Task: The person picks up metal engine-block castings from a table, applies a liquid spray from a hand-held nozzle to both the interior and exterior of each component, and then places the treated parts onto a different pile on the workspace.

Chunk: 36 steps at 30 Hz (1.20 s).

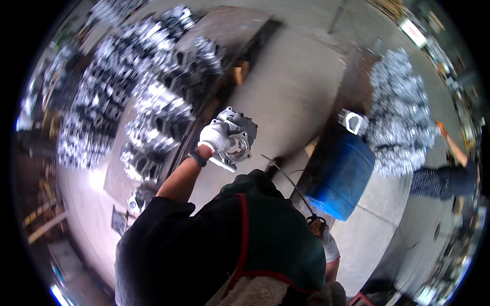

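My left hand (pixel 215 138), in a white glove, grips a grey metal casting (pixel 236 122) in front of my body. The casting has a round ring opening on its near side and small bolt lugs around its edge. At my right side, lower down, my right hand (pixel 329 246) wears a grey glove and is closed round the handle of a long file (pixel 289 179). The thin dark blade of the file points up and left, its tip below the casting and apart from it. Part of the right hand is hidden behind my apron.
Stacked silvery castings (pixel 158 102) cover a table (pixel 224 25) on the left. A blue plastic barrel (pixel 343 176) lies at the right, with one casting (pixel 352 121) at its far end. Beyond it stands another pile of castings (pixel 400 112). A person (pixel 446 178) is at the far right.
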Tool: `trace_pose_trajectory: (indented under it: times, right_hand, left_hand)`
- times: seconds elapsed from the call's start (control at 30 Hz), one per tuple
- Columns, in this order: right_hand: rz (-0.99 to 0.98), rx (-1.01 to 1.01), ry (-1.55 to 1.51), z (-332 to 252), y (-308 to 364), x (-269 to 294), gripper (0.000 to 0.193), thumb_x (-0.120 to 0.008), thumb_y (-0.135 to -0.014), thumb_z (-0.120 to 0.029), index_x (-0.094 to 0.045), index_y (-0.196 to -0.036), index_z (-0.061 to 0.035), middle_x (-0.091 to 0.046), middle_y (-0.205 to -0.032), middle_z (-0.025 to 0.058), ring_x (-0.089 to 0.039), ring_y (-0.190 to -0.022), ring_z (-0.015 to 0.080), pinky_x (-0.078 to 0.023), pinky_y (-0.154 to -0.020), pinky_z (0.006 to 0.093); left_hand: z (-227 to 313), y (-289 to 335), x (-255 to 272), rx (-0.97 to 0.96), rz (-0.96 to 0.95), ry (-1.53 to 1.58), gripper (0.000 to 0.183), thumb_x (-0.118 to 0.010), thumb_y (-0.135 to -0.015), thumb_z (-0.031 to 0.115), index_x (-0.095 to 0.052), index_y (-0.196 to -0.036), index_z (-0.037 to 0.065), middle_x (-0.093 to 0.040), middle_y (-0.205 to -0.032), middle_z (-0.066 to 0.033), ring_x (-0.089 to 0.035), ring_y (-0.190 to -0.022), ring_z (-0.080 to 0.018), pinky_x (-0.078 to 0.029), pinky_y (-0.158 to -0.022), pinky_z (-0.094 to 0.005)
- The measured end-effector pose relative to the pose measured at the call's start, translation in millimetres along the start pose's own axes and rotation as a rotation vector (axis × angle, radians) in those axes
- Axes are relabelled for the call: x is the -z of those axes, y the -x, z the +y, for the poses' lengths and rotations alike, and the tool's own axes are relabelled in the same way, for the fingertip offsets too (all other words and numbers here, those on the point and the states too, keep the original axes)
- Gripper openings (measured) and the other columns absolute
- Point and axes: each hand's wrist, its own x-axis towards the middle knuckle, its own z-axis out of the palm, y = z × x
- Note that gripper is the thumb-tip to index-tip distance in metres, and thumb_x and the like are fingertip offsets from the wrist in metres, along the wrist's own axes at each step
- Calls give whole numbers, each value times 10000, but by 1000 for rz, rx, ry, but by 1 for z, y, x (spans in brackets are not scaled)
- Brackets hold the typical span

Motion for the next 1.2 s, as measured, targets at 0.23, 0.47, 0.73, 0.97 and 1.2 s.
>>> trace_pose_trajectory:
  times: [0.23,0.47,0.73,0.97,1.2]
  right_hand:
    - [224,-134,352,-133,-6,-139,237,-446,-898,-220,-505,-1081,-82,-588,-889,50,-565,-785,139,-465,-677,252]
    - [337,28,825,-181,-125,-140,194,-435,-860,-151,-542,-1005,-81,-590,-852,53,-558,-770,146,-445,-686,263]
    - [328,787,1785,-111,-350,-62,192,-422,-817,-72,-584,-919,-80,-593,-810,56,-550,-754,155,-423,-696,276]
    - [230,979,1797,-50,-426,-58,191,-420,-812,-51,-566,-928,-92,-579,-819,33,-533,-850,157,-414,-772,310]
    - [374,470,1344,-88,-335,-84,227,-473,-823,-191,-538,-1024,-106,-582,-897,58,-552,-851,166,-438,-756,301]
  left_hand:
    - [-99,53,-9,464,324,141,344,-671,-644,337,-668,-819,41,-654,-799,-179,-641,-772,-319,-509,-688,-393]
    - [-195,75,25,813,660,344,382,-645,-722,420,-686,-849,62,-663,-774,-160,-647,-726,-305,-480,-650,-367]
    - [-349,52,77,954,914,497,394,-625,-741,376,-681,-894,17,-684,-792,-142,-651,-744,-222,-474,-665,-327]
    - [-516,41,63,1088,822,407,595,-451,-843,544,-651,-970,-1,-666,-900,-187,-628,-866,-286,-451,-736,-352]
    - [-575,0,-5,889,705,1752,505,-437,-884,481,-600,-1051,33,-615,-900,-90,-556,-786,-241,-456,-700,-359]
